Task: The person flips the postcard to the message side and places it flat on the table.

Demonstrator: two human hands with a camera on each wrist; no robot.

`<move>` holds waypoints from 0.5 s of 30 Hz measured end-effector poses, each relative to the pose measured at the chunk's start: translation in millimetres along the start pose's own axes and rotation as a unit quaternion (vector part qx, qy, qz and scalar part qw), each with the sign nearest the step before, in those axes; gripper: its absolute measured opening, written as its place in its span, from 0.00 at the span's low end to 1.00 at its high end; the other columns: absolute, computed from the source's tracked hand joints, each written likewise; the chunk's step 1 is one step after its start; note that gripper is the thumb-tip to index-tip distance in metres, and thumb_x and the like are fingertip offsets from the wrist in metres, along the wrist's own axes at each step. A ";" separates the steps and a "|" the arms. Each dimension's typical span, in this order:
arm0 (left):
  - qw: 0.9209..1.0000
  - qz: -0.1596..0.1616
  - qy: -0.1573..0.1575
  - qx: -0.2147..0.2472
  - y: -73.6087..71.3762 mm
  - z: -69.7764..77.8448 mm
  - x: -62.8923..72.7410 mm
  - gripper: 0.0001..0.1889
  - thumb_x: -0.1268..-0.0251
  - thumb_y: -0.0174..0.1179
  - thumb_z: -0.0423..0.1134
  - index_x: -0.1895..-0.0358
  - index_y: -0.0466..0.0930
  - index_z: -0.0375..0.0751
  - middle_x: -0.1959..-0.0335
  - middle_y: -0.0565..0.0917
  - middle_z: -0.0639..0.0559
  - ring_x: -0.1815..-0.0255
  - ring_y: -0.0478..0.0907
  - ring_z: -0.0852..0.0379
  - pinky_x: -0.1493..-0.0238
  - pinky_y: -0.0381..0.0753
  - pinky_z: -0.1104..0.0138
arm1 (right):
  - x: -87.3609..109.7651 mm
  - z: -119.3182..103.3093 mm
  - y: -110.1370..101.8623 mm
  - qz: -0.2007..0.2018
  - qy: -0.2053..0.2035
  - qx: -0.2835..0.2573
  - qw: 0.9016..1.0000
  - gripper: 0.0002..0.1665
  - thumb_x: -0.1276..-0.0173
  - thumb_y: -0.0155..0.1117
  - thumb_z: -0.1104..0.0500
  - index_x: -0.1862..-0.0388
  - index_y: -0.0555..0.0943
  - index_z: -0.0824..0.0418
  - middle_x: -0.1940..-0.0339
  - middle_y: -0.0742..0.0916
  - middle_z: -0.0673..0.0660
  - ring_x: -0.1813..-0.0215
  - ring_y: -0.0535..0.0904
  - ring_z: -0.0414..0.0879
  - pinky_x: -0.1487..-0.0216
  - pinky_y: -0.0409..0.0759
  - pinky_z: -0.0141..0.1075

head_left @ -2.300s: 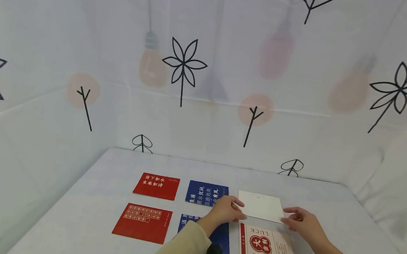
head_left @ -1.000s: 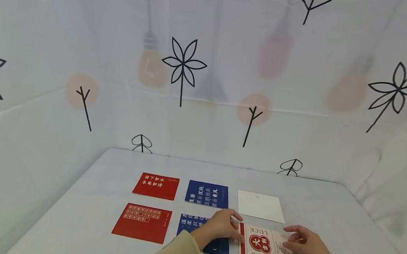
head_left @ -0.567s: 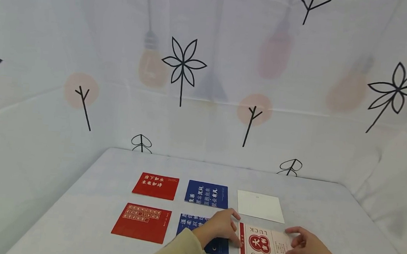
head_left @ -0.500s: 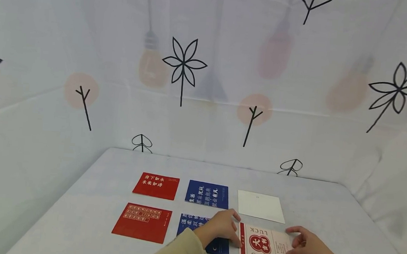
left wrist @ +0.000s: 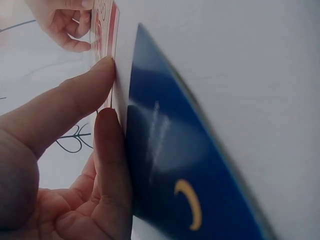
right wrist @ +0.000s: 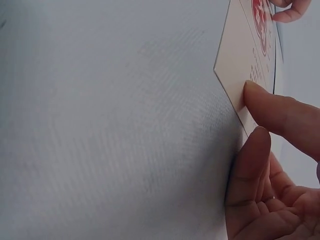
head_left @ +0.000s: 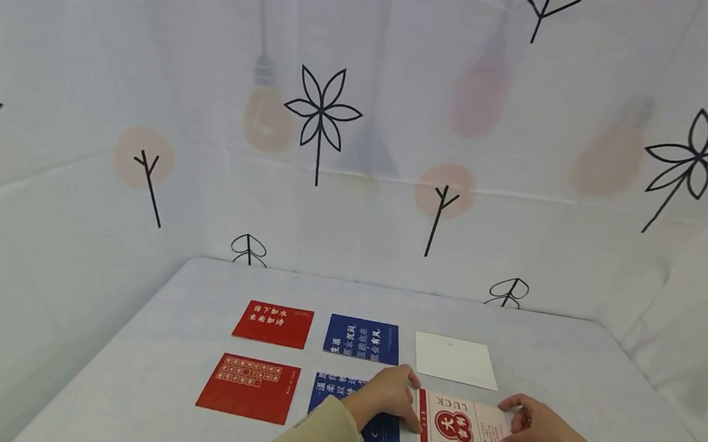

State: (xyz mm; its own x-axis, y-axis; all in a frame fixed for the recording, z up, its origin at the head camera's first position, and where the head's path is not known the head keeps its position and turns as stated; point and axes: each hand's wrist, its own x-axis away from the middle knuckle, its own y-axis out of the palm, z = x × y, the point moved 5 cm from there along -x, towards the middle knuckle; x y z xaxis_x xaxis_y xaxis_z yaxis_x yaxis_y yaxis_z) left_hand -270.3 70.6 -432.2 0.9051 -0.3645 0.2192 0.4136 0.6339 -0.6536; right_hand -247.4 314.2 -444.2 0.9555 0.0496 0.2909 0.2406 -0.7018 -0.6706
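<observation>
A cream postcard (head_left: 487,429) with a red emblem and the words LUCK and GOOD lies at the front right of the group. My left hand (head_left: 389,395) has its thumb and forefinger at the red-striped left edge. In the left wrist view the fingertips (left wrist: 106,117) meet that edge. At the opposite edge, my right hand (head_left: 537,428) pinches the card. Its thumb (right wrist: 282,117) is on the printed face, with the forefinger at the rim. Whether the card is slightly raised, I cannot tell. My left hand and sleeve partly cover a blue postcard (head_left: 382,431).
Behind the cream card lies a white card (head_left: 455,359). Another blue postcard (head_left: 362,338) is to its left. Two red postcards, one at the back (head_left: 274,323) and one in front (head_left: 247,389), form the left column. A patterned white cloth (head_left: 353,235) hangs behind the table.
Both hands have come forward from the white card's edges to the cream postcard's edges. The white card stays behind. Over the last half second, hands and cards hardly move.
</observation>
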 end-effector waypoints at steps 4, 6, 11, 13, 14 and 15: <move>1.000 -0.001 -0.001 -0.002 -0.1 1.2 0.4 0.26 0.66 0.77 0.31 0.60 0.72 0.46 0.76 0.74 0.56 0.76 0.71 0.59 0.68 0.74 0.68 | 0.7 -0.2 -0.5 -0.005 -0.005 -0.006 1.000 0.31 0.55 0.75 0.67 0.53 0.70 0.71 0.76 0.72 0.54 0.72 0.68 0.46 0.74 0.67 0.33; 1.000 0.000 0.002 -0.005 0.1 2.2 0.6 0.27 0.66 0.77 0.31 0.60 0.71 0.46 0.76 0.74 0.56 0.76 0.71 0.59 0.68 0.74 0.68 | 1.3 -0.2 -1.0 -0.009 -0.009 -0.012 1.000 0.31 0.55 0.75 0.67 0.53 0.69 0.71 0.76 0.72 0.54 0.72 0.69 0.46 0.74 0.67 0.33; 1.000 0.008 0.008 -0.024 1.0 4.7 0.6 0.29 0.68 0.78 0.32 0.60 0.70 0.47 0.76 0.73 0.56 0.76 0.70 0.60 0.68 0.74 0.69 | 2.7 0.1 -1.6 -0.017 -0.018 -0.020 0.999 0.33 0.54 0.75 0.66 0.53 0.67 0.70 0.76 0.72 0.54 0.73 0.69 0.46 0.75 0.67 0.33; 0.999 0.012 0.010 -0.032 1.7 5.4 0.1 0.30 0.68 0.78 0.33 0.59 0.69 0.47 0.76 0.73 0.57 0.75 0.70 0.60 0.68 0.73 0.69 | 2.9 0.5 -1.6 -0.014 -0.013 -0.023 1.000 0.35 0.56 0.76 0.66 0.51 0.66 0.70 0.76 0.72 0.54 0.72 0.69 0.46 0.75 0.67 0.32; 0.999 0.014 0.013 -0.037 2.0 5.8 -0.1 0.31 0.69 0.78 0.33 0.59 0.68 0.48 0.76 0.74 0.57 0.76 0.70 0.60 0.68 0.73 0.69 | 2.8 0.4 -1.4 -0.012 -0.013 -0.022 1.000 0.36 0.56 0.76 0.66 0.51 0.66 0.70 0.75 0.72 0.54 0.72 0.69 0.46 0.75 0.67 0.32; 0.999 0.015 0.015 -0.037 2.6 6.1 -0.3 0.31 0.69 0.78 0.32 0.58 0.68 0.48 0.76 0.74 0.57 0.76 0.70 0.60 0.68 0.73 0.69 | 2.5 0.3 -1.2 -0.010 -0.010 -0.022 1.000 0.37 0.56 0.76 0.66 0.50 0.66 0.71 0.75 0.72 0.54 0.72 0.69 0.46 0.74 0.67 0.32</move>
State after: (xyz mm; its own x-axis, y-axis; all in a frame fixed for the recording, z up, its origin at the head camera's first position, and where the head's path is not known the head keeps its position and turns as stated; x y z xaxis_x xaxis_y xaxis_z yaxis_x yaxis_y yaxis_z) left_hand -268.9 76.5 -429.5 0.9128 -0.3675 0.1781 0.3774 0.5924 -0.7118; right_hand -245.2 315.4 -442.8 0.9537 0.0786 0.2903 0.2532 -0.7306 -0.6341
